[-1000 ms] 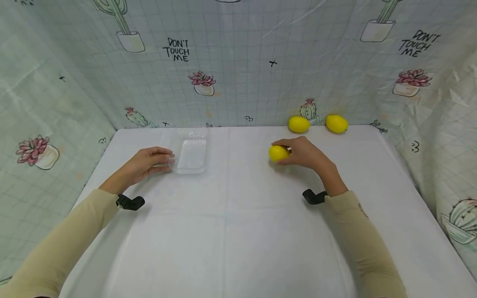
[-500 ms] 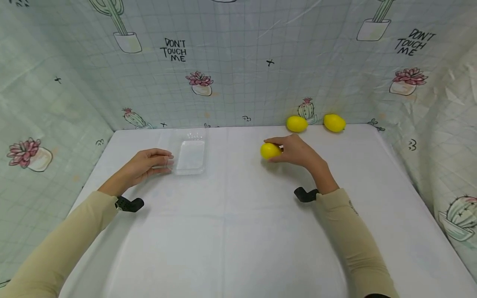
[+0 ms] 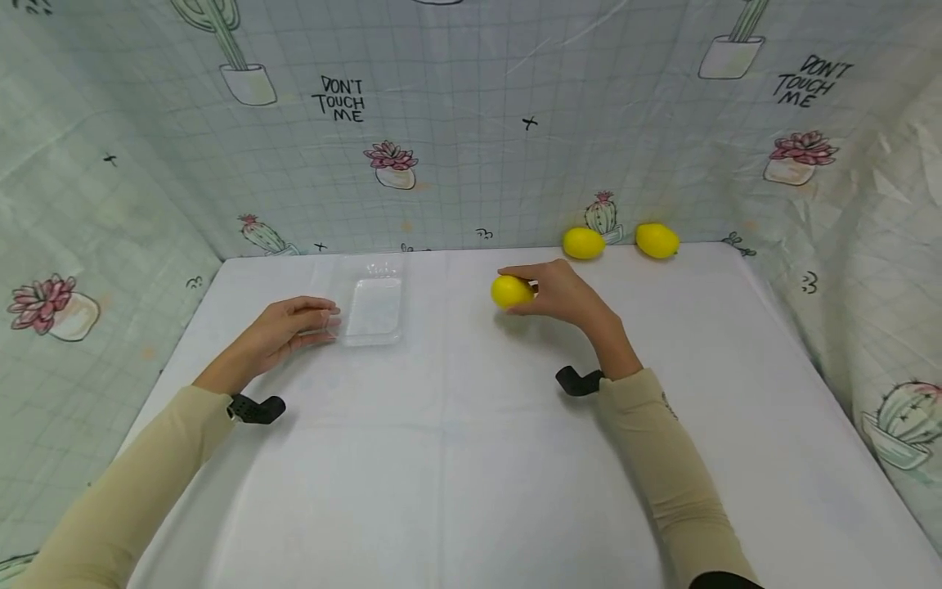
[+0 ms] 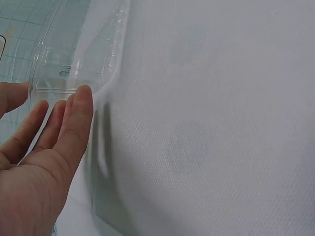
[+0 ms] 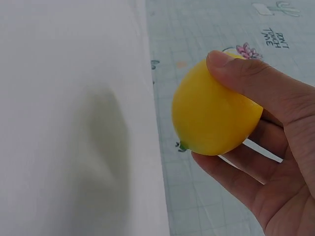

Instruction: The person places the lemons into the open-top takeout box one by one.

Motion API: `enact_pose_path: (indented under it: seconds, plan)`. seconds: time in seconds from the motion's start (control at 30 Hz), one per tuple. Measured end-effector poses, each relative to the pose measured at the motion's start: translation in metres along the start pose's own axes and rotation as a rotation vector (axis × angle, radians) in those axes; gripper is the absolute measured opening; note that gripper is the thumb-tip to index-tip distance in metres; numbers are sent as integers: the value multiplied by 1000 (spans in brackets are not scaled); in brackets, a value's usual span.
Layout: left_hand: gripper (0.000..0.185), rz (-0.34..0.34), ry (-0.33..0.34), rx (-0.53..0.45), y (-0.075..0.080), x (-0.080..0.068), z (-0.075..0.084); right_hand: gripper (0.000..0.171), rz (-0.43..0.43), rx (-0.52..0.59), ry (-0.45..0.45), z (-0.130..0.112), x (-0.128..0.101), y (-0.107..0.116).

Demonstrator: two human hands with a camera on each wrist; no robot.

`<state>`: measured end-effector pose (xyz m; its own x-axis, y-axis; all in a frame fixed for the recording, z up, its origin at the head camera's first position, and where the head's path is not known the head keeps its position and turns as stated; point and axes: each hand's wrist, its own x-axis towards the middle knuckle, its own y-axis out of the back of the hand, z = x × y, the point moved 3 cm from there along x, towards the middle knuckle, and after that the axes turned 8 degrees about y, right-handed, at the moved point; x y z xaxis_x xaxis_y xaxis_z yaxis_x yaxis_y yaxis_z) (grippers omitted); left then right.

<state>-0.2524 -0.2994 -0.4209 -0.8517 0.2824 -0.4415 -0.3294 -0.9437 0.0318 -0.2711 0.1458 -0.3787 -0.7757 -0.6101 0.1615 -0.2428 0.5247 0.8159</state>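
My right hand [image 3: 562,293] pinches a yellow lemon [image 3: 511,292] between thumb and fingertips, a little above the white table. In the right wrist view, the held lemon [image 5: 214,110] shows a green tip at its lower left. My left hand [image 3: 294,327] is at the left side of a clear plastic container [image 3: 374,339]. Seen from the left wrist, its thumb is at the rim of the container [image 4: 74,59] and the fingers lie along the outer wall below. Two more lemons, one nearer the middle [image 3: 584,243] and one farther right [image 3: 657,240], lie at the table's back edge.
A white cloth covers the table [image 3: 441,458]. Behind it and along both sides hangs a curtain [image 3: 471,147] printed with cacti and lettering. The container stands left of the middle, near the back edge.
My right hand has carried the lemon leftward, toward the container. The left hand has stayed at the container's side, and the two back lemons lie where they were.
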Motion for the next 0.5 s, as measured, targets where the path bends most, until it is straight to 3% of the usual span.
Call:
enact_pose_path:
  seconds: [0.27,0.5]
  plan:
    - [55,-13,-5,-43,0,2,-9,64,-4,5,16,-10,17,-18]
    - [52,-10,-16,-50,4,3,-5,61,38,7,16,-18,29,-24]
